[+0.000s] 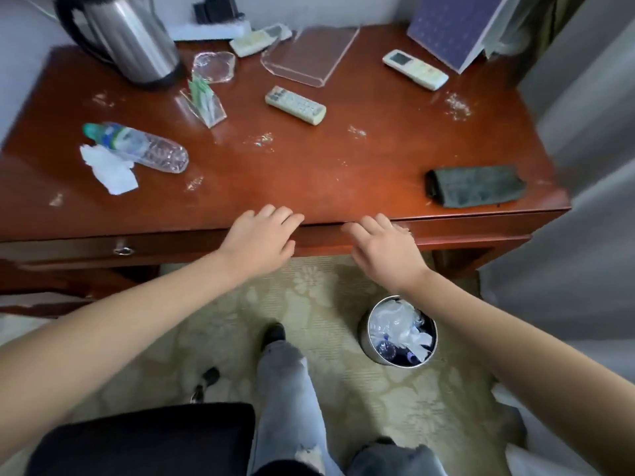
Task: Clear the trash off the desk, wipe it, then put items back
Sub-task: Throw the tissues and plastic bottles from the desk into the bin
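On the red-brown desk (pixel 309 173) an empty plastic bottle (pixel 137 146) lies at the left, with a crumpled white tissue (pixel 110 170) against it. A dark grey cloth (pixel 476 183) lies folded near the front right corner. Small white crumbs (pixel 457 104) are scattered over the top. My left hand (pixel 261 235) and my right hand (pixel 385 245) hover at the desk's front edge, fingers relaxed, holding nothing. A metal bin (pixel 400 331) with plastic waste in it stands on the floor below my right wrist.
A steel kettle (pixel 127 36) stands at the back left. Two remotes (pixel 295 104) (pixel 415 68), a third remote (pixel 254 41), clear acrylic stands (pixel 309 56) (pixel 204 104), a glass dish (pixel 213 67) and a blue patterned box (pixel 453 25) are on the desk. A dark chair seat (pixel 144 438) is below left.
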`<action>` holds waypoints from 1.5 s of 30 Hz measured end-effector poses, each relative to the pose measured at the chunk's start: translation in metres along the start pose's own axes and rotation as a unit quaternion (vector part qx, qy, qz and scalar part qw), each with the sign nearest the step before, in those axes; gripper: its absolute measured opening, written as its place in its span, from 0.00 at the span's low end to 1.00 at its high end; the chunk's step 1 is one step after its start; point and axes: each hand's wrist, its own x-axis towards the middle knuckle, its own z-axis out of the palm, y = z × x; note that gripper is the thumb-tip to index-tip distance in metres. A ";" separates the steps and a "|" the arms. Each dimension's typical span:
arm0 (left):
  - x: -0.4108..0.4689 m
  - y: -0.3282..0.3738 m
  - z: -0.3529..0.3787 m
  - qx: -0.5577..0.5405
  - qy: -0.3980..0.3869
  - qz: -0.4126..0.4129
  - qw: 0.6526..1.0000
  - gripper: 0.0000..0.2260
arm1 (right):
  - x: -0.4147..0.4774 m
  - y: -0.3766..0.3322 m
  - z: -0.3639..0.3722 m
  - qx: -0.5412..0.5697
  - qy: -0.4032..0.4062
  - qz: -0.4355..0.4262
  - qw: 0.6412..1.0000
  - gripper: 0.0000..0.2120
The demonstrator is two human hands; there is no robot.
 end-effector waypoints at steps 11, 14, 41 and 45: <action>-0.012 -0.252 0.023 0.044 -0.012 -0.067 0.997 0.25 | 0.202 -0.115 0.052 -0.002 -0.043 -0.060 0.997 0.24; -0.021 -0.319 0.034 0.048 -0.014 -0.088 0.995 0.24 | 0.262 -0.160 0.069 0.033 -0.064 -0.065 0.995 0.27; 0.064 -0.394 0.070 -0.283 -0.078 0.090 0.952 0.12 | 0.352 -0.165 0.076 0.282 -0.079 0.218 0.931 0.39; 0.093 -0.387 0.046 -0.373 -0.041 0.053 0.925 0.10 | 0.330 -0.152 0.062 0.283 -0.043 0.235 0.929 0.39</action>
